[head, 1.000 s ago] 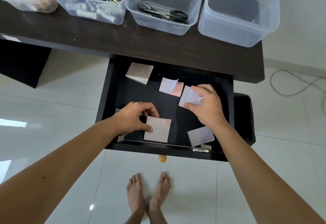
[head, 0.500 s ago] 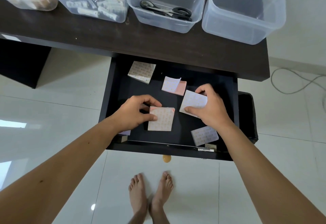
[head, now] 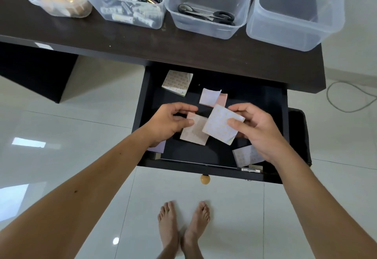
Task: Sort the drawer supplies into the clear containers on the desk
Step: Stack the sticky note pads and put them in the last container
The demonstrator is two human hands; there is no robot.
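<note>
Both pads have left the drawer [head: 283, 128] floor: the left hand [head: 167, 123] pinches a pinkish note pad [head: 193, 132], the right hand [head: 257, 128] a white note pad [head: 221, 124], overlapping between them, likely headed for the empty container [head: 293, 12] beyond.

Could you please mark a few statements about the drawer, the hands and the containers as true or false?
1. Each hand holds a notepad. True: the left hand pinches a pinkish notepad and the right hand a white notepad.
2. The scissors lie in the drawer. False: the scissors are in a container on the desk.
3. The rightmost container holds nothing. True: the rightmost container shows only its clear walls and floor.
4. The drawer has been emptied. False: more notepads, such as a patterned one, lie in the drawer.
5. The drawer is shut. False: it is pulled out.
</note>
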